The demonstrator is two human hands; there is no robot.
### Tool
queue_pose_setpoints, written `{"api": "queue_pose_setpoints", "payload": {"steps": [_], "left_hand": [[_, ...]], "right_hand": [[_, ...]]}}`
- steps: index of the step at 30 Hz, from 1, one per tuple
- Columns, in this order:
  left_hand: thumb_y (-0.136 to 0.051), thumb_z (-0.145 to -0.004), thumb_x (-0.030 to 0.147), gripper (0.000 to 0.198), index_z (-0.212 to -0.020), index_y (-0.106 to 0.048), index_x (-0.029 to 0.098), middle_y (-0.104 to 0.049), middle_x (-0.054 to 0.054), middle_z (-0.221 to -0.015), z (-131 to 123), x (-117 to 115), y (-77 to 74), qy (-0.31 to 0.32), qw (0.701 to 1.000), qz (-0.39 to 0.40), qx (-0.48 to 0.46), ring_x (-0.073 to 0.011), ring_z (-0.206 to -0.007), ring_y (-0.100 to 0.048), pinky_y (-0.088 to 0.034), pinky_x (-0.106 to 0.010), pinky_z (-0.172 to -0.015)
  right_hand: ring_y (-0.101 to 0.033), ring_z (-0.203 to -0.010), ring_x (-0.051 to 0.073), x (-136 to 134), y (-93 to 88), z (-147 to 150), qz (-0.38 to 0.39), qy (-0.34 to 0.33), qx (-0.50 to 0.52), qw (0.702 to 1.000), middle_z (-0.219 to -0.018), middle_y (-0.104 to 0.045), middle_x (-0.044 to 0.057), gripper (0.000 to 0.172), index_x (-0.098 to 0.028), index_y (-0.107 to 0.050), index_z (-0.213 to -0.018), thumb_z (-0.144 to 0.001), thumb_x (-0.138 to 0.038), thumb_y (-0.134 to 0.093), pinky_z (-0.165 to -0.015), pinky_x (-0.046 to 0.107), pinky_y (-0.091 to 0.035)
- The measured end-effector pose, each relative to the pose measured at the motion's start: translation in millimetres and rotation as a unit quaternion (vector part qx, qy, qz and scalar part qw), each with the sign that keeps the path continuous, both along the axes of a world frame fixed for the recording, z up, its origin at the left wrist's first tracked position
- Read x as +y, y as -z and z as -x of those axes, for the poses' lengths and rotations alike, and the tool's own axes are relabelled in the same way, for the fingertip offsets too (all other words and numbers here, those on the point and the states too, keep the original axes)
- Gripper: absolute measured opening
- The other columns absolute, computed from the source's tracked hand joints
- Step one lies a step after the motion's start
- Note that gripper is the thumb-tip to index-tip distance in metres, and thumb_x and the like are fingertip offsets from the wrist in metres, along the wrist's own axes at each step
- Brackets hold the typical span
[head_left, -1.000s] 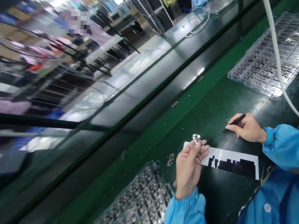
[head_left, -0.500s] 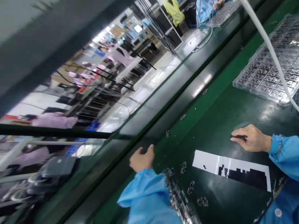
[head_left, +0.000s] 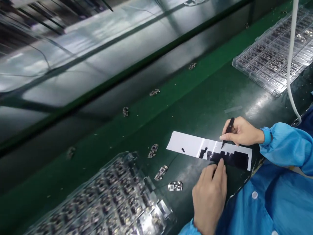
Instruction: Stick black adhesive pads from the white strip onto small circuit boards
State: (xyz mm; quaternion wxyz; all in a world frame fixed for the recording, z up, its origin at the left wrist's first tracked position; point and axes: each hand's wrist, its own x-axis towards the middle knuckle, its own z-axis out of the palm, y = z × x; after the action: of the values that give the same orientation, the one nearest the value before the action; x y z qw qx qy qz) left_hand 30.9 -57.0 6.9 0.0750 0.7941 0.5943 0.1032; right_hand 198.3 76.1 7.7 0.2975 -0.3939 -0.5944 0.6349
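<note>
Black tweezers [head_left: 230,126] are gripped in my right hand [head_left: 244,131], their tips pointing down at the upper edge of a white backing sheet [head_left: 187,141]. Black sticker film [head_left: 241,160] with a stepped edge covers the sheet's right part, and one small black piece [head_left: 183,150] sits alone toward its left. My left hand [head_left: 210,192] rests at the lower edge, fingers stretched out, with the index fingertip on the black film; it holds nothing. Left of the sheet lie small circuit boards [head_left: 160,173], apart from both hands.
A clear tray [head_left: 144,169] full of small boards stands at the lower left. Another filled clear tray [head_left: 254,73] sits at the upper right beside a white cable [head_left: 290,58]. Several loose boards [head_left: 154,92] lie along the green bench by its metal rail [head_left: 137,62].
My left hand has come from the rail side to the sheet and touches the black film. My right hand has brought the tweezers down to the sheet. The view has turned downward.
</note>
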Motion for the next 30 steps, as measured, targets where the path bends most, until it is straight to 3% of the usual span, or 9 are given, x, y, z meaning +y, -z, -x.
{"api": "queue_pose_setpoints", "payload": {"steps": [3,11,18,23,27,30], "left_hand": [[-0.043,-0.092,0.025,0.033,-0.117,-0.063,0.016,-0.063,-0.005,-0.077,-4.7,4.8,8.7,-0.018,0.999,-0.009,0.041,-0.0165,-0.065,-0.057,-0.039,-0.026,-0.052],[-0.041,-0.093,0.026,0.034,-0.118,-0.062,0.017,-0.056,-0.003,-0.072,-4.5,8.5,7.5,-0.007,0.998,-0.004,0.056,-0.0154,-0.061,-0.053,-0.033,-0.027,-0.047],[-0.04,-0.092,0.025,0.034,-0.117,-0.063,0.019,-0.055,-0.003,-0.072,-2.4,9.7,9.5,-0.01,0.999,-0.007,0.051,-0.0153,-0.06,-0.051,-0.033,-0.026,-0.047],[-0.04,-0.093,0.025,0.034,-0.116,-0.064,0.019,-0.055,-0.003,-0.071,-6.7,7.4,11.4,-0.029,0.999,0.008,0.025,-0.0154,-0.06,-0.053,-0.036,-0.025,-0.049],[-0.044,-0.09,0.026,0.035,-0.118,-0.064,0.019,-0.062,-0.006,-0.079,2.5,7.8,-4.4,-0.024,0.995,0.09,-0.042,-0.0181,-0.068,-0.06,-0.044,-0.026,-0.056],[-0.055,-0.084,0.029,0.031,-0.112,-0.068,0.025,-0.069,-0.007,-0.094,31.8,32.7,-23.4,-0.006,0.979,0.16,-0.126,-0.0206,-0.079,-0.065,-0.049,-0.028,-0.069]], "right_hand": [[-0.047,-0.043,0.007,-5.0,5.1,3.3,-0.012,-0.003,-0.024,1.0,-0.052,-0.053,-0.003,0.027,-0.014,-0.054,-0.067,-0.071,-0.037,-0.069,-0.038,0.019,-0.036],[-0.05,-0.05,0.008,-7.7,14.8,5.5,-0.053,-0.001,-0.063,0.997,-0.057,-0.058,-0.001,0.022,-0.013,-0.057,-0.068,-0.07,-0.031,-0.07,-0.045,0.019,-0.039],[-0.05,-0.047,0.007,-8.5,15.0,6.7,-0.015,0.005,-0.031,0.999,-0.055,-0.057,-0.001,0.025,-0.013,-0.057,-0.067,-0.068,-0.032,-0.072,-0.041,0.018,-0.039],[-0.046,-0.035,0.005,-7.8,10.3,5.2,0.077,0.012,0.006,0.997,-0.05,-0.056,-0.004,0.031,-0.013,-0.055,-0.068,-0.065,-0.038,-0.074,-0.031,0.016,-0.034],[-0.046,-0.029,0.005,-1.0,3.4,3.9,0.121,0.04,0.035,0.991,-0.05,-0.058,-0.003,0.036,-0.014,-0.053,-0.068,-0.062,-0.041,-0.075,-0.027,0.016,-0.031],[-0.047,-0.03,0.005,11.0,-3.7,4.9,0.104,0.06,0.06,0.991,-0.055,-0.062,0.0,0.036,-0.013,-0.054,-0.068,-0.063,-0.041,-0.075,-0.028,0.016,-0.033]]}}
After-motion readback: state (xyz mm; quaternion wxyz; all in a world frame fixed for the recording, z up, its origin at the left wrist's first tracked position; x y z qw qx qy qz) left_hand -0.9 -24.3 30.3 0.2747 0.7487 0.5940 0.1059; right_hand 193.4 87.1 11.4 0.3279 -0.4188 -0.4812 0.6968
